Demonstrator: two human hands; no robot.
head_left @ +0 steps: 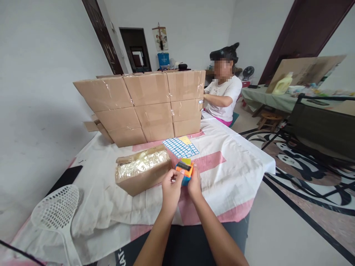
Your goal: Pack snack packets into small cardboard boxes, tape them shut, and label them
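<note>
Both my hands meet over the near middle of the table, around a small orange and blue object [186,169] with a black strip and a yellow part on top. I cannot make out its exact kind. My left hand [171,184] grips its left side, the thumb on top, with a small shiny bit showing by the fingers. On the right side, my right hand [195,181] closes around it. A taped cardboard box [146,177] lies just left of my hands. Beyond them, sheets of blue-edged white labels [179,147] lie flat, with a yellowish piece [185,140] beside them.
Stacked cardboard boxes [152,107] form a wall across the table's far side. A person [223,92] sits behind its right end. A white perforated scoop [59,210] and a black flat item [65,179] lie at left. A dark chair [318,129] stands at right.
</note>
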